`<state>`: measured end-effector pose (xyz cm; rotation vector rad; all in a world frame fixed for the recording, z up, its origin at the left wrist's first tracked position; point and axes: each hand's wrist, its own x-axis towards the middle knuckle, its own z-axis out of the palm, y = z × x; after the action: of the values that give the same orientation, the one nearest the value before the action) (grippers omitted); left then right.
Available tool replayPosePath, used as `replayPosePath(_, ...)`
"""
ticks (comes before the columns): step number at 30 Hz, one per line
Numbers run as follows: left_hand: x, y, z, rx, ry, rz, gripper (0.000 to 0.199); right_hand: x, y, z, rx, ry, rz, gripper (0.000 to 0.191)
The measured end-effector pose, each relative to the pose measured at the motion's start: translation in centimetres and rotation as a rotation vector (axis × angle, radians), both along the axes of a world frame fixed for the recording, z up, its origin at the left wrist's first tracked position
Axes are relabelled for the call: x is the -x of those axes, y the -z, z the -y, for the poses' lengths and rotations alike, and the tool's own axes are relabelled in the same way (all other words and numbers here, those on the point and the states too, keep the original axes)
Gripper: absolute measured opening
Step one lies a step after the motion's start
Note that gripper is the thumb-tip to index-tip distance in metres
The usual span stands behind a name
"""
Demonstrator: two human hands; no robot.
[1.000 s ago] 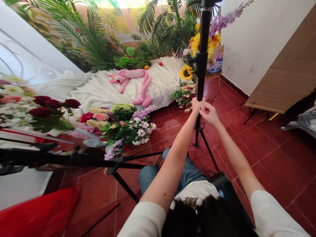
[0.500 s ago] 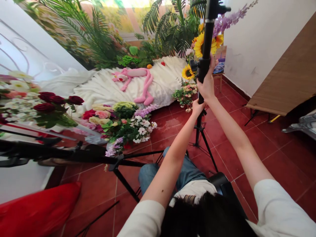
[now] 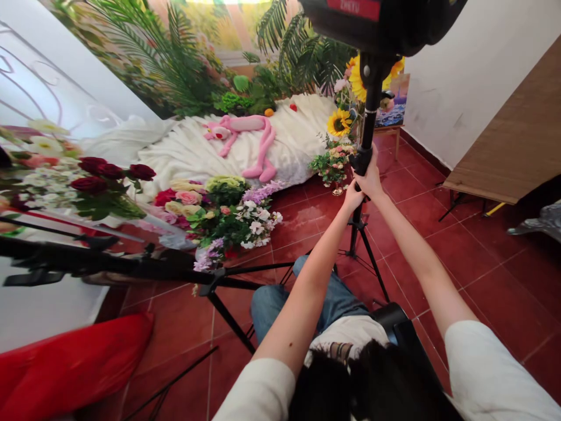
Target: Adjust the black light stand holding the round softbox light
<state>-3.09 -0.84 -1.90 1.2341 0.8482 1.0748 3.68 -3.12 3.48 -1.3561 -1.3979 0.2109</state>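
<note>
A black light stand (image 3: 371, 105) rises in front of me, its tripod legs (image 3: 374, 266) spread on the floor. On its top sits a large black lamp head (image 3: 394, 32) with a red label, cut off by the upper edge of the view. My right hand (image 3: 370, 174) is closed around the stand at the collar where the thinner tube enters. Just below it, my left hand (image 3: 353, 196) grips the lower tube. Both hands nearly touch, and some of their fingers are hidden behind the pole.
A second black stand (image 3: 162, 266) slants in from the left, its legs close to my knees. Artificial flowers (image 3: 232, 216) stand ahead, before a white cloth (image 3: 175, 146) with a pink plush toy (image 3: 263, 149). Brown board (image 3: 495, 134) leans at right; red cloth (image 3: 79, 356) lies left.
The stand's upper tube has slid down, bringing the lamp head into view at the top. My right hand is lower, with the collar, and closer to the left hand.
</note>
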Motion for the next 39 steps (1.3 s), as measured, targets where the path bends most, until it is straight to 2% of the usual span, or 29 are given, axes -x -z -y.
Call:
replayPosePath(8,-0.1,0.6,-0.2,-0.024,0.012,0.062,0.027,0.5,1.2,0.0,0.068,0.036,-0.031,0.058)
replayPosePath(14,-0.2,0.7,0.0,-0.016,0.027,0.093,0.029,0.5,1.2,0.5,0.069,0.032,-0.068,0.057)
replayPosePath(18,0.0,0.7,0.2,-0.057,0.056,0.092,0.027,0.0,1.9,3.0,0.047,0.021,-0.102,0.05)
replayPosePath(22,0.5,0.3,0.7,-0.112,0.078,0.04,0.023,-0.5,3.7,7.1,0.009,0.046,-0.172,0.031)
replayPosePath(27,1.0,-0.9,1.6,-0.083,0.1,-0.017,0.034,-0.1,5.6,10.2,0.0,0.103,-0.261,0.031)
replayPosePath(31,1.0,-1.1,1.6,-0.063,0.111,-0.016,0.034,0.2,6.0,10.4,0.101,0.216,-0.178,0.029)
replayPosePath(35,0.8,-0.7,1.3,-0.074,0.091,-0.014,0.029,0.4,5.7,9.6,0.23,0.248,-0.04,0.045)
replayPosePath(37,0.9,-0.6,1.2,-0.058,0.095,-0.028,0.027,0.7,5.6,8.9,0.284,0.206,-0.148,0.054)
replayPosePath(39,0.9,-0.7,1.1,-0.042,0.115,-0.037,0.027,1.1,5.7,8.1,0.318,0.144,-0.389,0.06)
